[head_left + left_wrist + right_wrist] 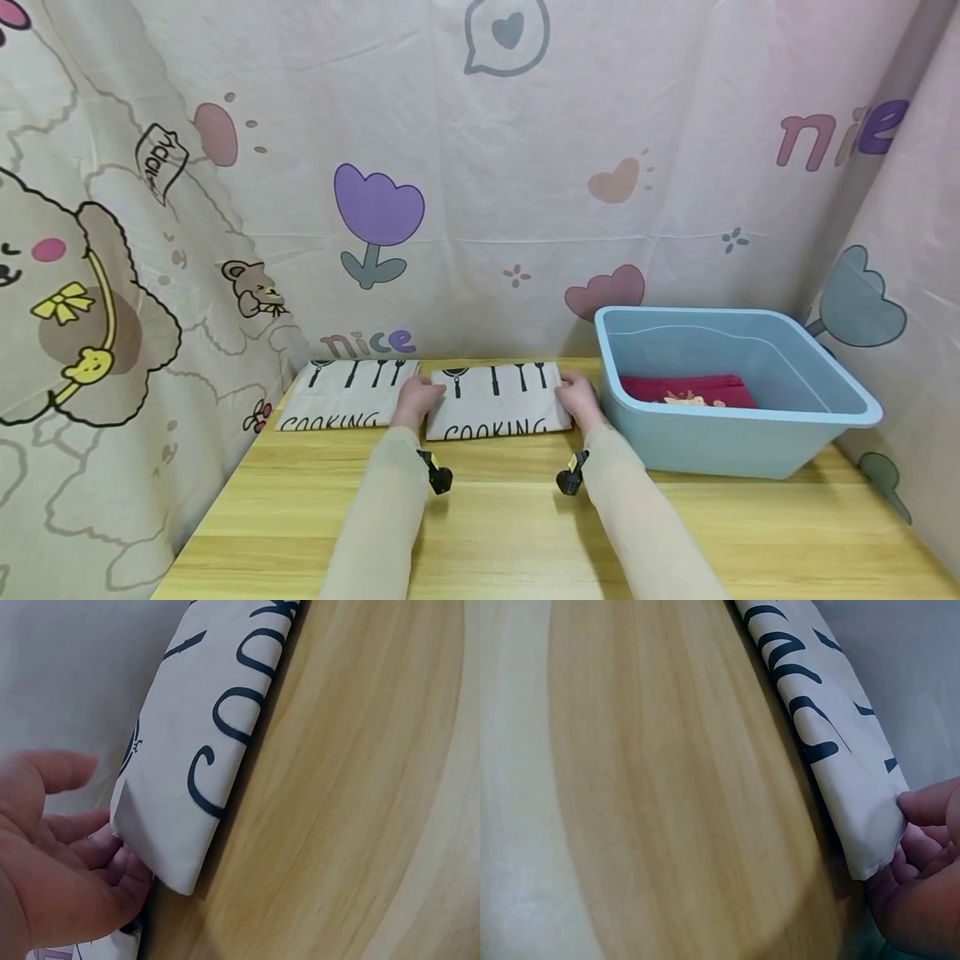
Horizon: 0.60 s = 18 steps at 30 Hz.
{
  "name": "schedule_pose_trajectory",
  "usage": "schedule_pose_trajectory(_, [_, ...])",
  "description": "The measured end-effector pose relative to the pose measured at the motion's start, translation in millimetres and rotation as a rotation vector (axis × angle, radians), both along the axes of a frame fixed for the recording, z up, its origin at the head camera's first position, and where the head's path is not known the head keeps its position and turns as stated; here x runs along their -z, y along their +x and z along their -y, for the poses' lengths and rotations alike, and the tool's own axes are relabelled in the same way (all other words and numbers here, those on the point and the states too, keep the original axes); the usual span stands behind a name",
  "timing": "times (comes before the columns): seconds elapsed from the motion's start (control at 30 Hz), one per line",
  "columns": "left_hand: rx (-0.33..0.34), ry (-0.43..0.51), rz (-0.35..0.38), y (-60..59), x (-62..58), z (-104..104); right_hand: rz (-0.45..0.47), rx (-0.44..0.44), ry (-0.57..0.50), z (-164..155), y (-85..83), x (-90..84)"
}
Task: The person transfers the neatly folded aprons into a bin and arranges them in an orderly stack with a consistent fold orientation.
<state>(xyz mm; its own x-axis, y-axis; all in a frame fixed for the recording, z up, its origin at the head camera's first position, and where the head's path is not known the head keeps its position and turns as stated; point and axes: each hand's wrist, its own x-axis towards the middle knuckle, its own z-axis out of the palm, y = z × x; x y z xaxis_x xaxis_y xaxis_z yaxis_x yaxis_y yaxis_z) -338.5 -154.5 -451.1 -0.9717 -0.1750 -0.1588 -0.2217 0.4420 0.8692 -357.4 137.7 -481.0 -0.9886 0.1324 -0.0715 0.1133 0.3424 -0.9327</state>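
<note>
A folded white cloth [498, 404], printed with dark kitchen utensils and the word COOKING, lies at the back of the wooden table between both hands. My left hand [417, 398] is at its left edge; in the left wrist view its fingers [97, 840] touch the cloth's side while the thumb stands raised and apart. At the opposite edge, my right hand [580, 397] pinches the cloth's end, thumb [926, 804] on top and fingers curled beneath. A second folded cloth [348, 396] with the same print lies just left of my left hand.
A light blue plastic tub [738, 437] stands to the right, close to my right hand, with a folded red cloth [690, 389] inside. The wooden table [502, 533] stretches toward me. Behind it hangs a patterned curtain [487, 200], which also closes off both sides.
</note>
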Motion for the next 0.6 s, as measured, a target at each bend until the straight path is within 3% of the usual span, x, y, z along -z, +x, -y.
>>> schedule_pose_trajectory(0.23, [-0.074,-0.003,-0.045,0.4,2.7,-7,-0.027,0.013,-0.062,-1,6.1,-1.0])
schedule_pose_trajectory(0.6, [-0.188,0.2,-0.083,2.6,10.5,-10,-0.056,-0.004,-0.207,-2,10.5,0.7])
